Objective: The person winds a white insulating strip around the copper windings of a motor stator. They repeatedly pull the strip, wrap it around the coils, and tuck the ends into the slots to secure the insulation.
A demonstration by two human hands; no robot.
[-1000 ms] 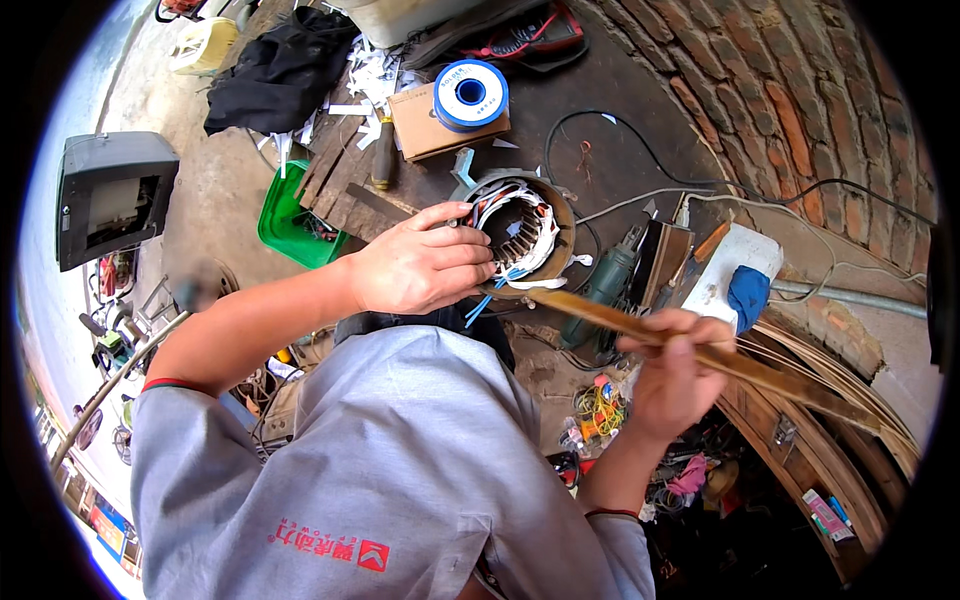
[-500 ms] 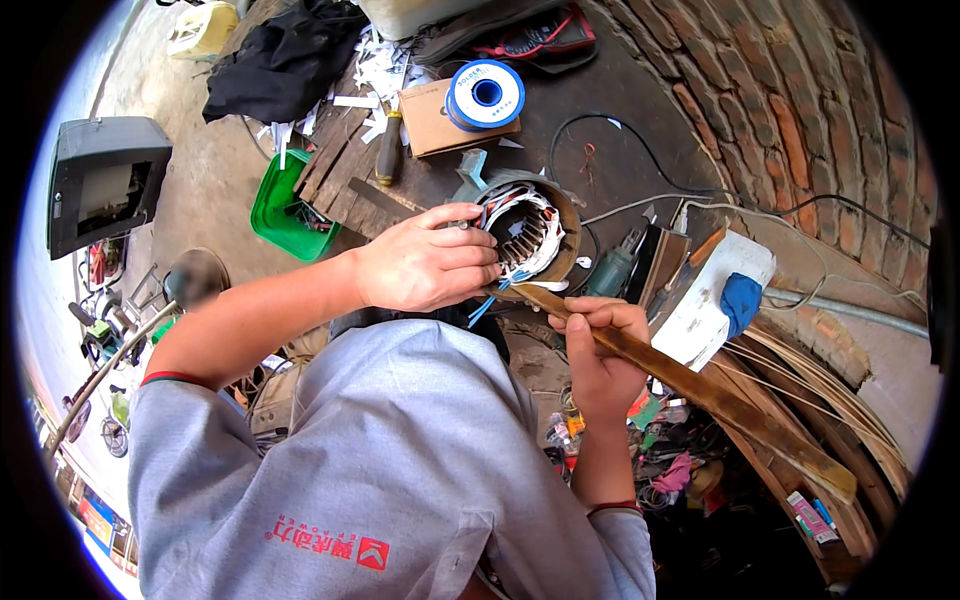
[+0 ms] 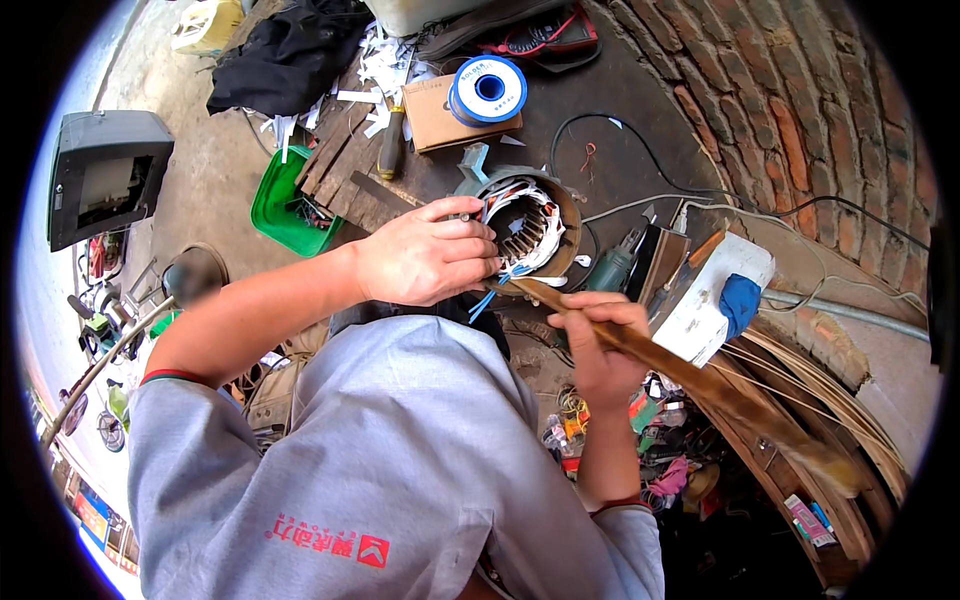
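Note:
A motor stator (image 3: 571, 225) lies with its round opening facing me, slots showing inside and white-wrapped windings (image 3: 549, 248) around the bore. Blue leads (image 3: 482, 306) hang from its lower left edge. My left hand (image 3: 425, 258) is closed over the left side of the stator, fingertips on the winding edge. In my right hand (image 3: 608, 345) is a long, flat wooden stick (image 3: 715, 390), pinched near its narrow end. That tip touches or nearly touches the bottom of the windings beside the blue leads. The stick's wide end reaches to the lower right and is blurred.
Behind the stator, a solder spool (image 3: 489, 90) sits on a cardboard box (image 3: 432, 125), with a screwdriver (image 3: 391, 150) alongside. A green bin (image 3: 275, 215) stands left. To the right are a green power tool (image 3: 612, 265), a white box (image 3: 690, 325) with a blue cloth (image 3: 740, 303), and cables.
The stick's wide end has swung slightly upward and is blurred by motion. My right hand has shifted a little with it, while my left hand stays on the stator.

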